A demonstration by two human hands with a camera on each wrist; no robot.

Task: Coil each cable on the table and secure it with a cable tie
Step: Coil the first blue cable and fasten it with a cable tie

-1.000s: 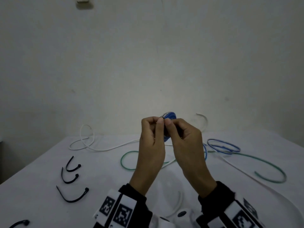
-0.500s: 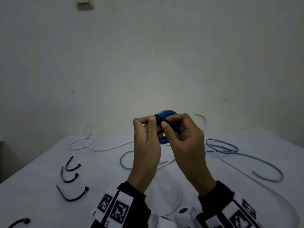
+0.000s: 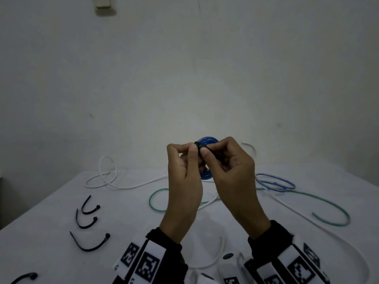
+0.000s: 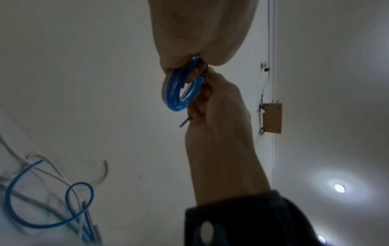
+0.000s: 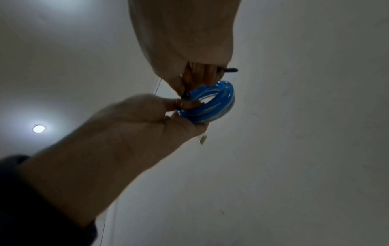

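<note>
A small blue cable coil (image 3: 207, 140) is held up above the table between both hands. A black cable tie (image 3: 197, 144) wraps its near top edge. My left hand (image 3: 189, 149) pinches the coil beside the tie, with fingers through the blue cable coil (image 4: 176, 89). My right hand (image 3: 207, 152) grips the tie, and the cable tie's tail (image 4: 185, 122) pokes out below its curled fingers. In the right wrist view the blue coil (image 5: 214, 103) sits between both hands and the tie's tail (image 5: 230, 69) juts out to the right.
Several loose black cable ties (image 3: 90, 208) lie on the white table (image 3: 51, 232) at the left. A white cable (image 3: 106, 177), a green cable (image 3: 328, 210), a loose blue cable (image 3: 274, 181) and another white cable (image 3: 307, 220) lie spread behind and to the right.
Both hands have turned the coil a little, and more of its blue ring shows above the fingers. The black tie now shows between the thumbs. Cables on the table lie as before.
</note>
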